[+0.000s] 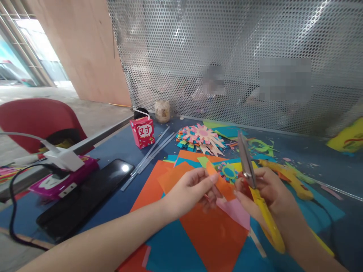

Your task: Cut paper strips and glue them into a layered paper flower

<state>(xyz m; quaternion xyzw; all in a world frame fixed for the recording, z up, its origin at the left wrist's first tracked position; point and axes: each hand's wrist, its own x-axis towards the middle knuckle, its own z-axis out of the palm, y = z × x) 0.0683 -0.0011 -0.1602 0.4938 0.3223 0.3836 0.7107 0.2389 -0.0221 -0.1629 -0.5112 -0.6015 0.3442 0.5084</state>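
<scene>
Tally: one red chair [42, 113], one power strip [92, 165] and one phone [85, 200] are sitting left, one drink carton [143, 132] and one jar [162, 111] are standing far, one glue gun [292, 179] is lying right, and two hands [193, 189] are holding one pair of scissors [256, 194] and one orange strip [225, 189].

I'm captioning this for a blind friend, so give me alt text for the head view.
The left hand holds an orange strip and the right hand holds yellow-handled scissors over colored sheets on a blue table. Paper flowers lie beyond the sheets, a glue gun to the right, a phone and red carton to the left.
</scene>
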